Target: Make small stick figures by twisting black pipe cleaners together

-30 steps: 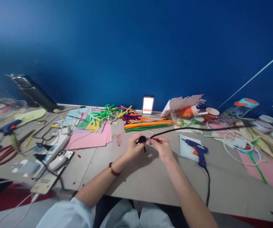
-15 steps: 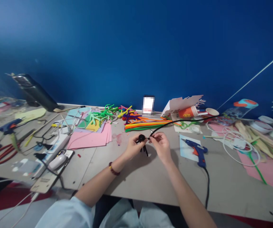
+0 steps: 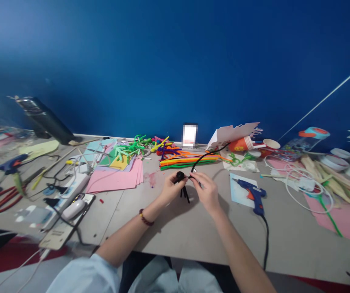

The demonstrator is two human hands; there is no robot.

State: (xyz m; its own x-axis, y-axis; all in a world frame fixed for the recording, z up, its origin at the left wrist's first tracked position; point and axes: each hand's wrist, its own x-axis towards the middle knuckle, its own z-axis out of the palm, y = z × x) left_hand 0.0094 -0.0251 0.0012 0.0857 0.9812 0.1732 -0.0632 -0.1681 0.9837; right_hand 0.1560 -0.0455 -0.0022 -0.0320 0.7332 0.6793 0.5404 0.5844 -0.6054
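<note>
Over the middle of the grey table, my left hand [image 3: 172, 188] is closed on a small black pipe-cleaner figure [image 3: 180, 175], which has a round coiled top and thin legs hanging below the fingers. My right hand [image 3: 205, 188] pinches a long black pipe cleaner [image 3: 207, 154] close to the figure. From the fingertips the free end of that strand curves up and to the right, above the orange and green pipe cleaners [image 3: 190, 160]. The fingers hide where strand and figure meet, so I cannot tell how they are joined.
A blue glue gun [image 3: 255, 196] lies right of my hands on light blue paper, its cord running to the table edge. To the left are pink paper sheets [image 3: 114, 179], a white power strip [image 3: 68, 195], a phone [image 3: 57, 236] and red-handled scissors [image 3: 5, 197]. Paper cups [image 3: 243, 144] lie behind.
The black strand's free end has drawn in leftward and now curves more steeply; before, it stretched far right past the cups. Both hands stay in nearly the same place.
</note>
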